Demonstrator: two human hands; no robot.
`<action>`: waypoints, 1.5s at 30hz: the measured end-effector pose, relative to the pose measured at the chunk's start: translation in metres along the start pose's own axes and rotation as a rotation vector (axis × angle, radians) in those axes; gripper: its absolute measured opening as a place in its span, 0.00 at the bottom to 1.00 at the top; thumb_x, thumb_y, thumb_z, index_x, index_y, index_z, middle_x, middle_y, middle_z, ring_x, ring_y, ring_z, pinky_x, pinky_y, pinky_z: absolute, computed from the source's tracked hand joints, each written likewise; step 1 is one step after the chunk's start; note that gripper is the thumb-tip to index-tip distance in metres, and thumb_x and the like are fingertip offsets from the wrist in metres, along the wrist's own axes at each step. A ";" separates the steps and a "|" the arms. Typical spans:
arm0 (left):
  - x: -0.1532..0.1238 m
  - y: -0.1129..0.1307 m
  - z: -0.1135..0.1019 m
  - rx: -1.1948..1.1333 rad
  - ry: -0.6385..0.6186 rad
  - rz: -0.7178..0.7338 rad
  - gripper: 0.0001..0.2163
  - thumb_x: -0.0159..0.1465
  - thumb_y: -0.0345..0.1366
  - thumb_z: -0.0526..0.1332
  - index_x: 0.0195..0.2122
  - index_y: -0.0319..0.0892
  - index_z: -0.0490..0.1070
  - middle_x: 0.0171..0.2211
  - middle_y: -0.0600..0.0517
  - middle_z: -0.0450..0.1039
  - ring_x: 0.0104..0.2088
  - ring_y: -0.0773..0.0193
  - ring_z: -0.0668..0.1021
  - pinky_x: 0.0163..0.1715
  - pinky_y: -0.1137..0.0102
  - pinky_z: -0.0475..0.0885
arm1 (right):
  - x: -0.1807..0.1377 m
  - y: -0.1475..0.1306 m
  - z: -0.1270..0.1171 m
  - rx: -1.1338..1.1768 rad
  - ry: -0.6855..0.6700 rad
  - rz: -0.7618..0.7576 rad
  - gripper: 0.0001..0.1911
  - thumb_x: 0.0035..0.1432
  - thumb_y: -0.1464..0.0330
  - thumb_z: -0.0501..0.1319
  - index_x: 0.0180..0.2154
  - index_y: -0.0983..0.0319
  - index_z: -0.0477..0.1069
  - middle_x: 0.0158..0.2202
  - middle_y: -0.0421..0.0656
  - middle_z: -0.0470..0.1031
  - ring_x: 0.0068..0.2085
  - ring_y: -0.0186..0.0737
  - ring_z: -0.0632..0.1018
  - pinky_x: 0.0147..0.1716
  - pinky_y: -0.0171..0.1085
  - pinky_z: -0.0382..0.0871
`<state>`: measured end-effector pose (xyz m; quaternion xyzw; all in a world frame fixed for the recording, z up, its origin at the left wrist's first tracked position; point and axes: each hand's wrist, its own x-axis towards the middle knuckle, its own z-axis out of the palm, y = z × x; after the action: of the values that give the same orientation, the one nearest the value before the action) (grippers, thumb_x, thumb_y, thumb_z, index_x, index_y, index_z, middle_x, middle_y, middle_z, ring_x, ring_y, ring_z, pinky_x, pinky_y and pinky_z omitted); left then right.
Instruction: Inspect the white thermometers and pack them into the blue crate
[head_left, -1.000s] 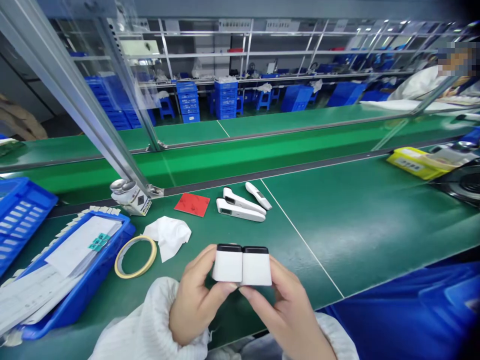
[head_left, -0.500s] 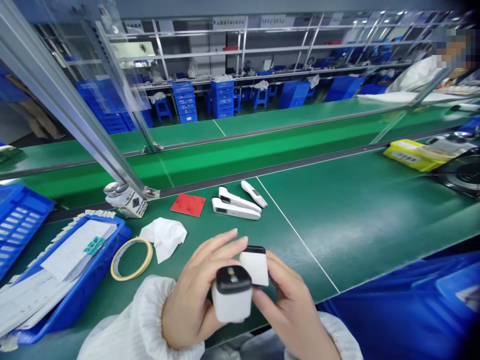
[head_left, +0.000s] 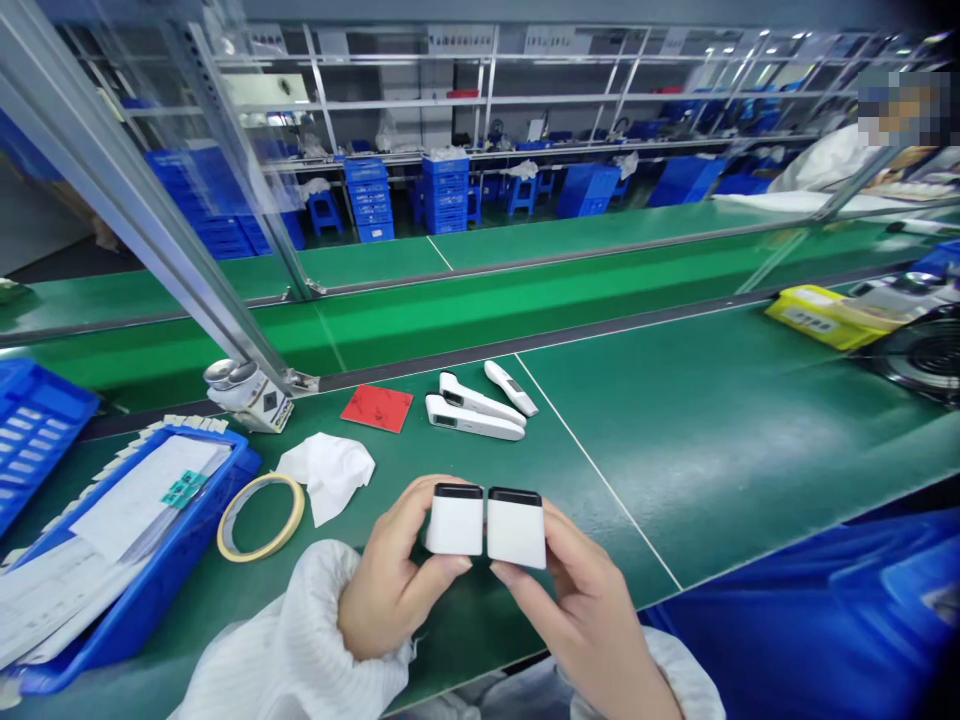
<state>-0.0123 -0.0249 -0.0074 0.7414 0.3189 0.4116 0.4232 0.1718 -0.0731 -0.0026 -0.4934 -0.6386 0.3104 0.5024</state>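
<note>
Two white blocks (head_left: 480,524) nearly touch between left hand (head_left: 390,572) and right hand (head_left: 577,622).

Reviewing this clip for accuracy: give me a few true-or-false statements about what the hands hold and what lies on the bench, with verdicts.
1. The left hand holds a white block with a black top. True.
2. The right hand is empty. False: it holds a second white block, also black-topped.
3. The roll of tape lies inside the blue tray. False: it lies on the green bench beside the tray.
4. Three white handheld devices lie near a red pad. True.
5. The crumpled white cloth lies on the red pad. False: it lies on the bench, apart from the pad.
</note>
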 end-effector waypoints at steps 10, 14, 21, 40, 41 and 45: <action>0.000 -0.005 0.002 -0.114 0.109 -0.150 0.10 0.65 0.38 0.59 0.45 0.42 0.69 0.38 0.50 0.74 0.37 0.60 0.75 0.39 0.69 0.69 | 0.010 0.000 0.013 0.003 -0.020 0.089 0.12 0.59 0.69 0.62 0.45 0.53 0.72 0.36 0.39 0.78 0.31 0.36 0.76 0.31 0.32 0.72; 0.002 -0.004 0.000 -0.179 0.181 -0.270 0.09 0.65 0.39 0.58 0.43 0.40 0.69 0.36 0.50 0.75 0.35 0.61 0.75 0.36 0.70 0.69 | 0.016 -0.001 0.016 0.014 -0.040 0.134 0.10 0.61 0.66 0.60 0.45 0.55 0.71 0.33 0.39 0.78 0.29 0.36 0.76 0.27 0.33 0.70; 0.008 -0.005 0.002 -0.494 0.319 -0.574 0.17 0.64 0.51 0.57 0.34 0.40 0.68 0.26 0.52 0.73 0.23 0.65 0.74 0.26 0.71 0.71 | 0.026 0.007 0.034 0.450 -0.117 0.426 0.13 0.64 0.57 0.56 0.36 0.59 0.70 0.24 0.39 0.74 0.23 0.36 0.72 0.23 0.34 0.68; 0.016 -0.002 -0.009 -1.264 0.137 -0.752 0.23 0.70 0.48 0.47 0.39 0.33 0.73 0.35 0.44 0.70 0.34 0.61 0.73 0.36 0.66 0.71 | 0.035 -0.001 0.039 0.865 -0.093 0.745 0.30 0.64 0.46 0.40 0.42 0.58 0.71 0.40 0.48 0.78 0.40 0.46 0.79 0.40 0.44 0.75; 0.016 -0.003 -0.009 -1.269 0.133 -0.756 0.23 0.70 0.48 0.47 0.38 0.33 0.73 0.34 0.44 0.70 0.34 0.61 0.73 0.35 0.66 0.71 | 0.035 -0.001 0.039 0.880 -0.097 0.750 0.29 0.64 0.46 0.41 0.43 0.58 0.71 0.42 0.48 0.77 0.41 0.46 0.79 0.41 0.45 0.75; 0.017 -0.003 -0.011 -1.280 0.130 -0.771 0.23 0.70 0.47 0.47 0.37 0.34 0.74 0.33 0.45 0.69 0.33 0.61 0.72 0.35 0.67 0.71 | 0.037 0.000 0.041 1.006 -0.087 0.758 0.25 0.65 0.50 0.46 0.41 0.58 0.73 0.41 0.46 0.77 0.39 0.43 0.78 0.43 0.43 0.73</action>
<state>-0.0142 -0.0056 -0.0010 0.1604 0.2786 0.3823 0.8663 0.1321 -0.0343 -0.0026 -0.3756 -0.2153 0.7489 0.5017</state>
